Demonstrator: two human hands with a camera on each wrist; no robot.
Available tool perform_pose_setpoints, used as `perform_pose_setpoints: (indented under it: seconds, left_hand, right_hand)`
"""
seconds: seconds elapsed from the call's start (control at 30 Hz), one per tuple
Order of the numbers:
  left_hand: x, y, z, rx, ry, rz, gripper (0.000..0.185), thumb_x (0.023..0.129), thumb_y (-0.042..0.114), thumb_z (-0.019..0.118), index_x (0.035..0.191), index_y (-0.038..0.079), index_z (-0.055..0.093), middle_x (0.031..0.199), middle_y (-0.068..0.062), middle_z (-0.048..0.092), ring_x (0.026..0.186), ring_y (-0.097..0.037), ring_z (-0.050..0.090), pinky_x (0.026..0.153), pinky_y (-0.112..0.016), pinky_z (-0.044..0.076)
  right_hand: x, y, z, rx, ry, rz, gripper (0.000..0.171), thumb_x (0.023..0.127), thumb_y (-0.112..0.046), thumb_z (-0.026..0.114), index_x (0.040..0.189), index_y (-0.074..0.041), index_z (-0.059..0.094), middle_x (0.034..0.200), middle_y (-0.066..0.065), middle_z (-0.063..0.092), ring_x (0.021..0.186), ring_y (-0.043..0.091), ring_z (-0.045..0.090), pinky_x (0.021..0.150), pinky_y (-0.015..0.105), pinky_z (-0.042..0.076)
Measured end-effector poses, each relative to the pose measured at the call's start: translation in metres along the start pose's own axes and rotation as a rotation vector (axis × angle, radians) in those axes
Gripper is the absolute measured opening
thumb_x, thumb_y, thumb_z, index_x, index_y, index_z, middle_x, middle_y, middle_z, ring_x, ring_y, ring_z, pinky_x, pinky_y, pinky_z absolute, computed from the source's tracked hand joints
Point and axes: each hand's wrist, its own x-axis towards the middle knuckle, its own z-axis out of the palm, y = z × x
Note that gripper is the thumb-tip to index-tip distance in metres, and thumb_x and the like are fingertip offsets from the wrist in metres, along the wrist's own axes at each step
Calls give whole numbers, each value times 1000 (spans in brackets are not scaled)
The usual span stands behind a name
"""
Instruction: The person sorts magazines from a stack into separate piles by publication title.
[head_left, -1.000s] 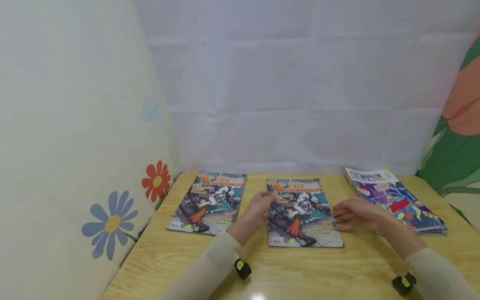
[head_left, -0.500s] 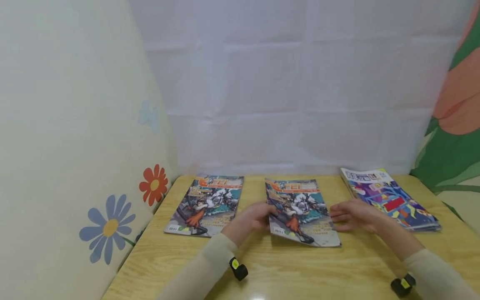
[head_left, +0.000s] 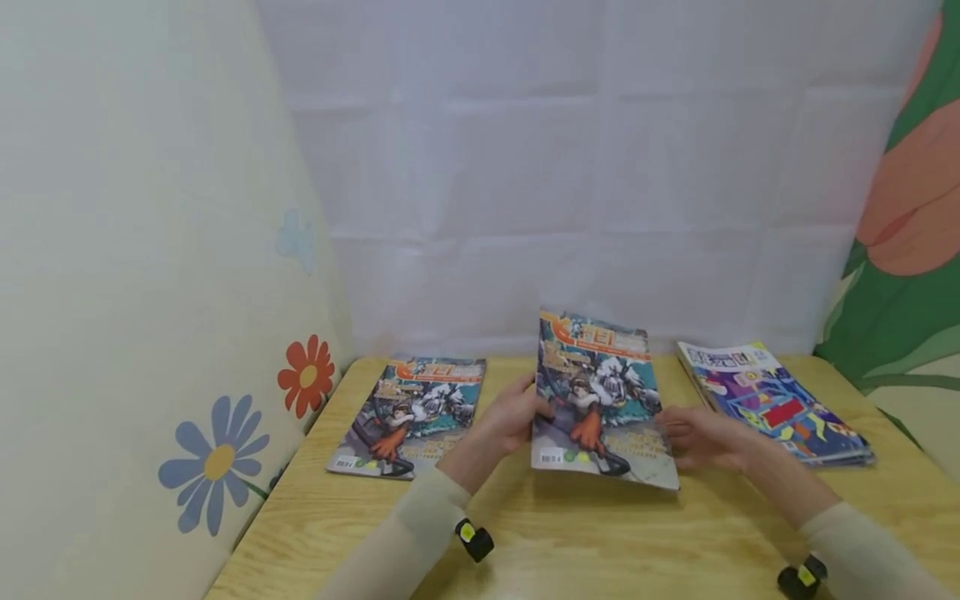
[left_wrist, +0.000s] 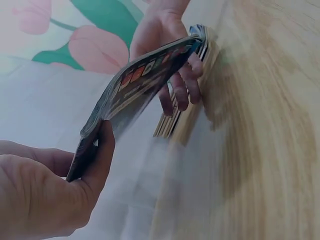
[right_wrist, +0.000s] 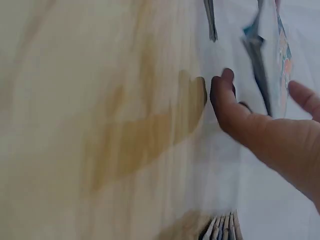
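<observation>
My left hand (head_left: 508, 423) grips the left edge of a comic magazine (head_left: 600, 392), lifted and tilted up off the wooden table. In the left wrist view, the left thumb and fingers (left_wrist: 102, 155) pinch the edge from both sides, and the pages bow slightly. At the magazine's right edge is my right hand (head_left: 705, 437). Its fingers (left_wrist: 182, 92) reach under the cover with the palm facing up. In the right wrist view, the right hand's thumb (right_wrist: 302, 97) stands apart from its fingers, with the magazine (right_wrist: 257, 70) between them.
A magazine (head_left: 416, 417) with the same cover lies at the left of the table (head_left: 570, 542). Several magazines are stacked (head_left: 780, 412) at the right, a purple-blue cover on top. White cloth (head_left: 480, 183) hangs behind; a flower-painted wall (head_left: 150, 250) borders the left.
The middle magazine has risen off the table, its far edge now higher. My left hand has taken hold of its left edge; the right hand has stayed at the right edge.
</observation>
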Motion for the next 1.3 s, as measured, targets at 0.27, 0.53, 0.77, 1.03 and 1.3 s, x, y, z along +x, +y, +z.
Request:
perform_pose_setpoints:
  seconds: [0.27, 0.53, 0.77, 1.03, 1.3]
  left_hand:
    - [-3, 7, -6, 35, -2, 13, 81, 82, -20, 49, 157, 6, 33, 128, -25, 59, 108, -36, 62, 92, -48, 54]
    - [1, 0, -16, 73, -46, -9, 83, 85, -21, 49, 159, 10, 30, 133, -25, 58, 108, -35, 63, 90, -48, 54]
    - [-3, -6, -31, 52, -69, -46, 84, 86, -20, 50, 161, 10, 26, 141, -25, 53, 117, -38, 59, 96, -50, 52]
    - [-14, -11, -56, 61, -76, -63, 84, 89, -19, 50, 162, 11, 21, 137, -24, 56, 108, -32, 65, 90, -47, 55]
    - [-21, 6, -96, 160, -65, -101, 86, 94, -13, 54, 164, 6, 7, 154, -34, 31, 92, -20, 61, 93, -46, 52]
  right_hand:
    - [-9, 1, 11, 296, -309, -100, 80, 106, -6, 41, 161, -19, -16, 137, 15, 53, 123, 37, 57, 107, 55, 42]
    - [-14, 7, 12, 310, -438, -210, 107, 88, 23, 41, 160, -26, -22, 144, 20, 48, 129, 49, 49, 105, 64, 36]
    - [-11, 7, 19, 307, -449, -201, 112, 84, 25, 45, 160, -25, -21, 151, 29, 38, 130, 55, 45, 102, 68, 37]
    - [1, 12, 38, 343, -484, -171, 110, 84, 27, 41, 161, -25, -18, 147, 28, 43, 128, 54, 47, 101, 68, 38]
    - [23, 8, 76, 380, -479, -158, 111, 81, 28, 37, 162, -30, -12, 148, 36, 34, 127, 56, 47, 99, 71, 39]
